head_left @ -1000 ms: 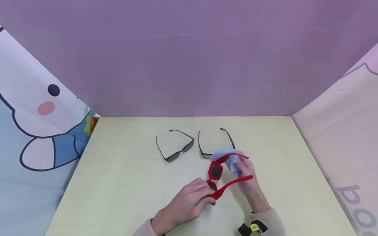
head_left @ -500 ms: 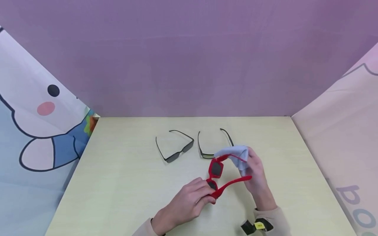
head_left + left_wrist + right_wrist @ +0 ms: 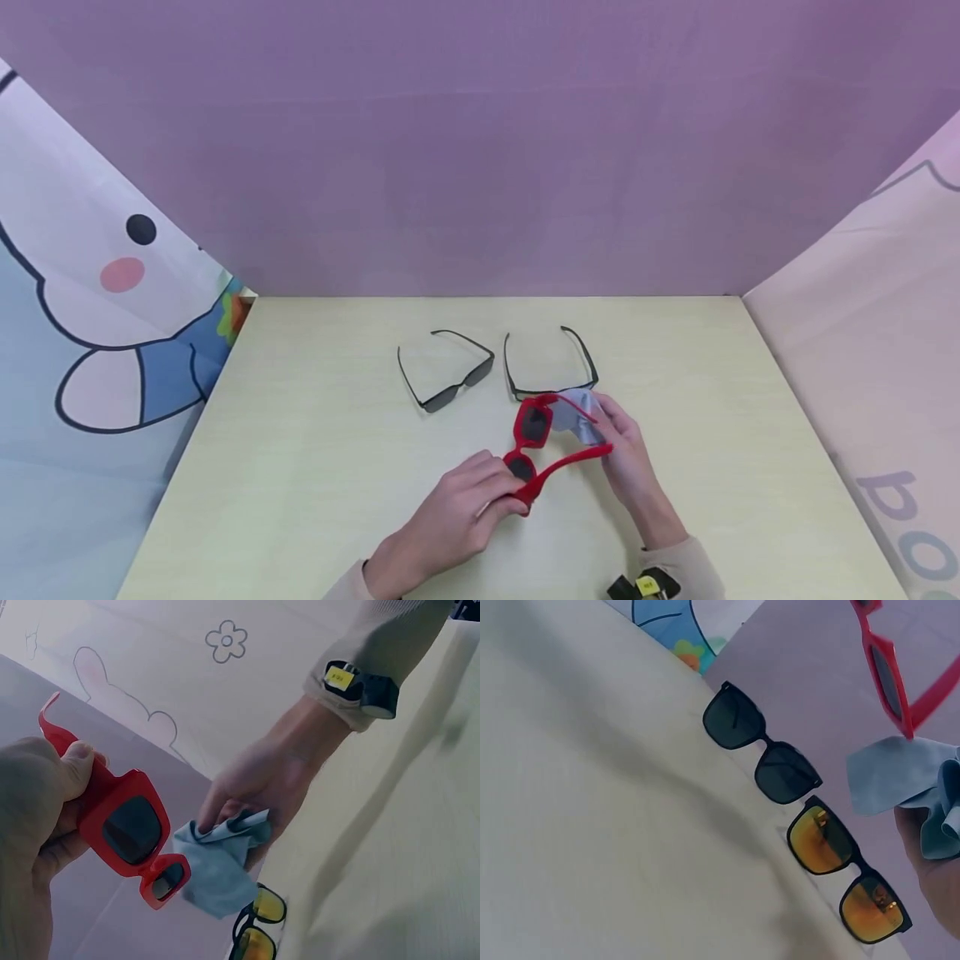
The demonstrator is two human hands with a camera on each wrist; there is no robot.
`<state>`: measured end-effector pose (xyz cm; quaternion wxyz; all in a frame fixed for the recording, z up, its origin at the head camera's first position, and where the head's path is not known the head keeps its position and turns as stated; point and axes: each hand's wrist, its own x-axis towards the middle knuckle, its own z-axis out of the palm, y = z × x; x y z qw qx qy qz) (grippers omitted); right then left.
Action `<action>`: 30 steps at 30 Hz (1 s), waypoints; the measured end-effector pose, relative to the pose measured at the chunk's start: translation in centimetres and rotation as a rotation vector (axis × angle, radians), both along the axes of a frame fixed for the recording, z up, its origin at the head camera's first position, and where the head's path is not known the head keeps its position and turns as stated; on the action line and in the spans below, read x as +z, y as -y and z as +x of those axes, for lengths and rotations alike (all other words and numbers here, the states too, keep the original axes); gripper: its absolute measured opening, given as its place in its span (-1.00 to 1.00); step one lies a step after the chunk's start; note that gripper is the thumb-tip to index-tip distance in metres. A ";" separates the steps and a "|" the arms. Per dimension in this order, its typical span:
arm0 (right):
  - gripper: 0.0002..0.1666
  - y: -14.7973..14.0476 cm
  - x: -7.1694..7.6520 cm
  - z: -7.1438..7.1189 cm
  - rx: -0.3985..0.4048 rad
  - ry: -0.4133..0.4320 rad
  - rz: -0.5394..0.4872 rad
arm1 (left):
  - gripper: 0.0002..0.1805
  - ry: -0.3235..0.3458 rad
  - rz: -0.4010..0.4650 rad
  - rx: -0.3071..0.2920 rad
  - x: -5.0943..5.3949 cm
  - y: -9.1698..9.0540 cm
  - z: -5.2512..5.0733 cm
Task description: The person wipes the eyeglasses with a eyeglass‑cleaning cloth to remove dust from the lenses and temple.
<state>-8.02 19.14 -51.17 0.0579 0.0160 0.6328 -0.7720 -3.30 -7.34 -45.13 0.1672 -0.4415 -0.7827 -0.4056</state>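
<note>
Head view: we find the red sunglasses [image 3: 534, 427] held above the pale surface [image 3: 300, 467], temples unfolded. The left hand [image 3: 468, 508] is at their near end, thumb and fingers pinching the frame beside one lens. On the far side of the red sunglasses, the right hand [image 3: 628, 454] has its fingers clasping a light blue cloth [image 3: 576, 412], part of which sits behind the far temple. Two more pairs rest on the surface: black-framed glasses [image 3: 540, 392] just beyond the red sunglasses, and dark sunglasses [image 3: 441, 398] beyond them to the left, both with temples spread.

Left wrist view: the left thumb lies over the red sunglasses' frame, fingers behind it, so the grip is plain to us. The cloth hangs just beside their smaller-looking lens, bunched in the right fingers (we cannot tell whether it touches the frame). Below the red sunglasses, to the right, the black-framed glasses show yellow lenses.

Right wrist view: the red sunglasses are partly cut off, with the cloth right below their lower corner. The right fingers are largely hidden by its folds. Down and left of the red sunglasses, we see the dark sunglasses and the black-framed glasses nearly end to end.
</note>
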 end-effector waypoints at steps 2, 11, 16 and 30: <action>-0.72 -0.1 0.0 0.3 -0.009 0.020 0.005 | -0.92 -0.020 0.025 0.010 0.1 0.4 0.0; -0.73 -0.1 -0.4 1.3 -0.003 0.003 -0.006 | -0.84 -0.012 -0.005 0.096 0.1 3.3 -0.6; -0.72 -0.1 -0.6 1.6 0.001 -0.023 -0.016 | -0.87 0.022 -0.052 0.186 -0.6 5.6 -1.0; -0.72 -0.3 -1.2 1.9 -0.011 -0.008 -0.009 | -0.77 -0.007 -0.255 0.486 -2.1 12.9 -2.1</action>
